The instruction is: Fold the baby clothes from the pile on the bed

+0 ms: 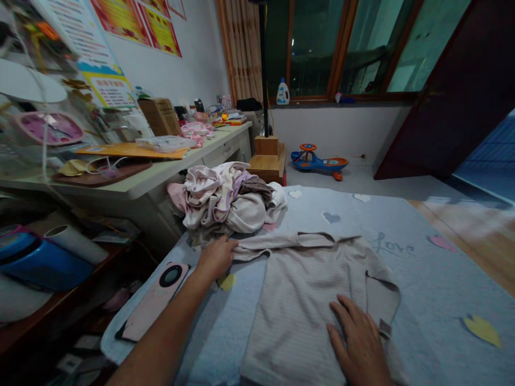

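- The grey shirt [298,311] lies spread out in front of you on the light-blue bed cover [438,284], its neck opening at the far edge.
- One sleeve reaches out toward your left; the other side is folded over, with a small tag [385,328] showing beside your right hand [362,343].
- Your right hand rests on the shirt's body, palm down, its fingers loosely spread and gripping nothing.
- Your left hand [217,260] is at the end of the outstretched sleeve, fingers touching it; you cannot tell whether they pinch the fabric or just press on it.
- Just beyond your left hand sits a heap of clothes [225,198], mostly pale, with a brown piece in it.
- To the left of your left forearm lies a pink phone [151,308] with a round black camera ring.
- Farther left, the surface [161,171] carries a pink clock [51,128], an orange envelope [120,150] and a cardboard box [161,117].
- Past the bed cover, a blue-and-orange ride-on toy [319,162] stands on the floor.
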Demonstrator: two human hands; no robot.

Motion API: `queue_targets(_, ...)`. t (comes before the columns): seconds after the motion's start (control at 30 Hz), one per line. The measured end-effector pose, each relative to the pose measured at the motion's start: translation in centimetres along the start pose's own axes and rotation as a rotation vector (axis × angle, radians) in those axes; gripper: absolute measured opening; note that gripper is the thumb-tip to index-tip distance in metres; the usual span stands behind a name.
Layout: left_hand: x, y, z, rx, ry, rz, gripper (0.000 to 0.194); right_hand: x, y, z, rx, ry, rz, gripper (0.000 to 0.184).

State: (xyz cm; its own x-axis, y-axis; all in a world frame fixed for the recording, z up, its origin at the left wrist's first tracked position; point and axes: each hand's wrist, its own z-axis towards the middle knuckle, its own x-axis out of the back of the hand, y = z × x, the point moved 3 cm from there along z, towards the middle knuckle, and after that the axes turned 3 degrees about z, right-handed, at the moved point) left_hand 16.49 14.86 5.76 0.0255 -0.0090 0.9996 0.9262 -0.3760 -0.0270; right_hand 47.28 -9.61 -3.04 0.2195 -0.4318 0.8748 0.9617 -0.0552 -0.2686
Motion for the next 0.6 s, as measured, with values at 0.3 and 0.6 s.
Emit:
queue_targets(0.3,-1.2,4.3,-0.1,-0.285,0.154,-0.123,0.032,3.8,1.2,3.0,-0.041,-0.105,0.204,0.028)
queue_targets(0.6,-1.6,8.8,3.4,-0.478,0.078,-0.239,0.022,6.7,11.4,15.1,-0.207,-0.286,-0.116,0.035)
